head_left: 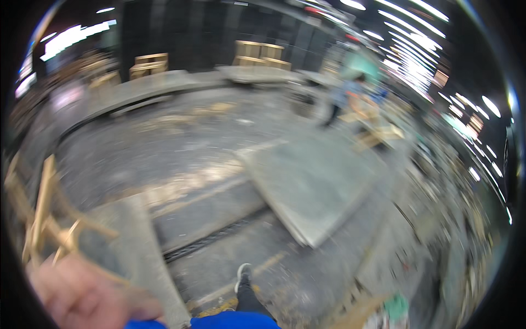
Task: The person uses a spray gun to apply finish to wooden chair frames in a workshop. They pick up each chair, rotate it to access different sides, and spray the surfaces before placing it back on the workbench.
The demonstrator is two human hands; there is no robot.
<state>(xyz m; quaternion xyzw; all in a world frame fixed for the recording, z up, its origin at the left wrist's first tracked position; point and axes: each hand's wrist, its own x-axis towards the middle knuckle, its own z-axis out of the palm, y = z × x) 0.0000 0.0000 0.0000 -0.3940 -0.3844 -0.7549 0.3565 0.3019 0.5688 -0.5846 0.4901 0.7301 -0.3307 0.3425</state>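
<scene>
My left hand [87, 293] is at the lower left, blurred, with its fingers curled. It is closed at the near end of a pale wooden frame [44, 205], which has several slanting bars and looks like a chair frame. Motion blur and the hand itself hide the exact grip. My right hand is out of the picture. Below me, one dark trouser leg and a grey shoe [244, 270] show on the floor.
A large grey board platform [315, 183] lies low on the floor ahead. Another board [139, 236] is beside the wooden frame. Farther off, a person [341, 98] stands near wooden pieces [378, 134]. Wooden frames [257, 54] rest on platforms at the back. Clutter lines the right side.
</scene>
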